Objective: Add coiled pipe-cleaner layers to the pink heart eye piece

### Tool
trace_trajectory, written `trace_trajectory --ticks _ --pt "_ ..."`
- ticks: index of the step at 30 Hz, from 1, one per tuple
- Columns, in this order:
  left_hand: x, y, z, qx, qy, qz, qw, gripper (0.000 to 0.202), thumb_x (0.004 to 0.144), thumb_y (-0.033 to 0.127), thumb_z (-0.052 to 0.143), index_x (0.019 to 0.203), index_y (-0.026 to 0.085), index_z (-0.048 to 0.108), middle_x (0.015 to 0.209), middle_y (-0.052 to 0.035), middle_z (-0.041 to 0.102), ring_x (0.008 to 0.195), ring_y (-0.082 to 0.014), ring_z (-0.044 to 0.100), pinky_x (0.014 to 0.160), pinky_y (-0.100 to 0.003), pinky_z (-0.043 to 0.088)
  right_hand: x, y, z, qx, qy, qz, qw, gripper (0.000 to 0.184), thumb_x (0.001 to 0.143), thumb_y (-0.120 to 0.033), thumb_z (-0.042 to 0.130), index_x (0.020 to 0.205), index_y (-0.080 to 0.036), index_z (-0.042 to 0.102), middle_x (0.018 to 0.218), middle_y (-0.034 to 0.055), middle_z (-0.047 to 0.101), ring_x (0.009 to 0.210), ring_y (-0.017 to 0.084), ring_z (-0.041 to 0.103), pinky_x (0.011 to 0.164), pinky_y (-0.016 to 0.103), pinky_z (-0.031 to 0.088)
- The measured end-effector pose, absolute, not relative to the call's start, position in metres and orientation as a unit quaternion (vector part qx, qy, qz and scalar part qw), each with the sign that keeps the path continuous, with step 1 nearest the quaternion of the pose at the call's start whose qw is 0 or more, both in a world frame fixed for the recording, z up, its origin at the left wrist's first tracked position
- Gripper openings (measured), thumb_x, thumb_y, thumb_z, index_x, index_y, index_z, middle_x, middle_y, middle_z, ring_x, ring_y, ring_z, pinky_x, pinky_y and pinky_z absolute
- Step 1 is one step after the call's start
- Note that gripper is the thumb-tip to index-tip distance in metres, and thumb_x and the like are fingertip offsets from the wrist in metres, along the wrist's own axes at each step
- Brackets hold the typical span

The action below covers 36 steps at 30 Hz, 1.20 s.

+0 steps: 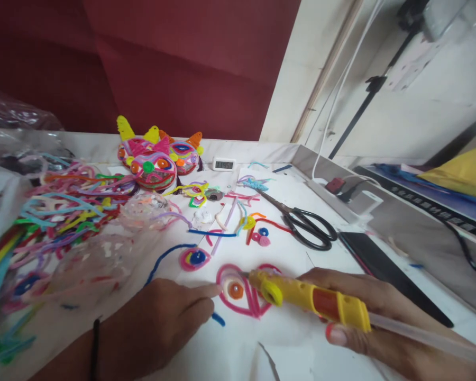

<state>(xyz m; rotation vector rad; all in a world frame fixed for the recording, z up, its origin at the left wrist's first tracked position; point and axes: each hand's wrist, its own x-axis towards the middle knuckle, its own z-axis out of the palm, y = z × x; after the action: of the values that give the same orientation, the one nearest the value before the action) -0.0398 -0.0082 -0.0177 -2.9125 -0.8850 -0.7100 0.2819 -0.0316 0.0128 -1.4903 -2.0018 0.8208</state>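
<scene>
Fingers (207,291) of L hand (162,323): index stuck out, tip at the L edge of a pink-rimmed eye pc (235,289), rest curled under; can't tell if they've got hold of anything. R hand (392,301) is wrapped round a yellow glue gun (301,292), thumb on the near side, nozzle right by the pc's upper R edge. Pc lies flat on the white worktop (206,365) btwn the 2 hands, orange centre w/ pale ring; a 2nd pink loop (270,266) adjoins it on the R, partly hidden by the gun. Translucent glue stick (416,333) pokes out the gun's rear. Just beyond: blue-centred eye pc (197,258), bent blue strip (164,257) next to it. Further R, blk scissors (291,209) & a flat blk item (376,259). Far L, big pile of multicol. fuzzy strips (69,206), clear plastic (91,264) in front. At the back, bright horned pcs (154,169) & a small digital clock (224,164).
</scene>
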Motion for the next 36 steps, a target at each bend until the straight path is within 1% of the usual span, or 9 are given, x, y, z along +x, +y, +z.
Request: trace_trajectory --ticks 3,7,11,15,18,24,27,31,36 --pt "-0.044 -0.008 -0.02 -0.934 -0.264 -0.239 -0.034 0.024 0.093 0.015 0.034 0.098 0.019 0.056 0.105 -0.004 0.071 0.088 -0.0135 0.068 0.074 -0.02 0.052 0.289 -0.041 0.004 -0.523 -0.746 0.309 0.272 0.033 0.078 -0.047 0.065 0.11 -0.039 0.057 0.11 0.0013 0.064 0.094 0.03 0.064 0.062 0.03 0.06" --pt "-0.043 -0.008 -0.019 -0.901 -0.337 -0.248 -0.117 0.016 0.091 0.019 0.042 0.102 0.024 0.054 0.1 -0.0007 0.069 0.091 -0.0132 0.066 0.076 -0.018 0.05 0.304 -0.051 -0.002 -0.48 -0.813 0.181 0.275 0.031 0.084 -0.033 0.058 0.112 -0.04 0.05 0.107 0.0015 0.064 0.084 0.026 0.068 0.056 0.024 0.06" --pt "-0.037 -0.004 -0.014 -0.848 -0.419 -0.265 -0.185 0.013 0.091 0.028 0.044 0.086 0.023 0.055 0.078 0.002 0.064 0.072 -0.0125 0.062 0.064 -0.018 0.049 0.33 -0.068 -0.033 -0.507 -0.825 0.0 0.25 0.038 0.091 -0.021 0.045 0.128 -0.029 0.044 0.123 0.0098 0.054 0.097 0.024 0.064 0.072 0.027 0.06" --pt "-0.032 -0.002 -0.011 -0.771 -0.501 -0.265 -0.291 0.023 0.088 0.044 0.047 0.086 0.023 0.057 0.06 0.0054 0.052 0.051 -0.0104 0.051 0.045 -0.018 0.041 0.335 -0.078 -0.058 -0.524 -0.81 -0.062 0.255 0.04 0.094 -0.021 0.04 0.134 -0.022 0.042 0.126 0.0142 0.052 0.107 0.027 0.059 0.084 0.037 0.056" --pt "-0.026 -0.002 -0.009 -0.724 -0.526 -0.254 -0.368 0.03 0.088 0.05 0.045 0.087 0.022 0.056 0.051 0.0085 0.039 0.042 -0.0086 0.041 0.04 -0.018 0.033 0.329 -0.078 -0.058 -0.526 -0.803 -0.087 0.267 0.043 0.094 -0.02 0.038 0.137 -0.021 0.04 0.125 0.014 0.054 0.106 0.028 0.058 0.083 0.039 0.056" --pt "-0.005 -0.001 0.003 -0.67 -0.545 -0.264 -0.428 0.029 0.087 0.047 0.047 0.082 0.02 0.055 0.047 0.0089 0.042 0.042 -0.008 0.04 0.042 -0.018 0.03 0.325 -0.073 -0.029 -0.487 -0.843 -0.116 0.197 0.05 0.085 -0.011 0.035 0.133 -0.022 0.046 0.118 0.0122 0.06 0.095 0.031 0.061 0.07 0.046 0.058" --pt "0.004 -0.001 0.009 -0.664 -0.546 -0.252 -0.444 0.027 0.086 0.044 0.047 0.081 0.019 0.055 0.045 0.0093 0.043 0.041 -0.0078 0.04 0.044 -0.019 0.031 0.31 -0.064 -0.002 -0.457 -0.857 -0.063 0.228 0.035 0.092 -0.02 0.041 0.126 -0.023 0.05 0.112 0.0108 0.061 0.094 0.029 0.06 0.07 0.042 0.056" --pt "0.012 -0.005 0.014 -0.665 -0.558 -0.246 -0.431 0.024 0.083 0.041 0.048 0.079 0.019 0.057 0.044 0.0092 0.044 0.041 -0.0088 0.041 0.043 -0.019 0.031 0.263 -0.039 0.035 -0.432 -0.843 0.2 0.249 0.021 0.095 -0.023 0.046 0.112 -0.025 0.058 0.108 0.0056 0.06 0.096 0.018 0.057 0.082 0.03 0.049" --pt "0.017 -0.009 0.018 -0.69 -0.565 -0.249 -0.379 0.02 0.08 0.036 0.049 0.071 0.02 0.058 0.044 0.0092 0.042 0.041 -0.0089 0.041 0.042 -0.02 0.03 0.213 0.007 0.042 -0.401 -0.817 0.325 0.258 0.01 0.089 -0.021 0.058 0.086 -0.019 0.067 0.074 -0.0013 0.064 0.064 0.012 0.054 0.056 0.021 0.041"
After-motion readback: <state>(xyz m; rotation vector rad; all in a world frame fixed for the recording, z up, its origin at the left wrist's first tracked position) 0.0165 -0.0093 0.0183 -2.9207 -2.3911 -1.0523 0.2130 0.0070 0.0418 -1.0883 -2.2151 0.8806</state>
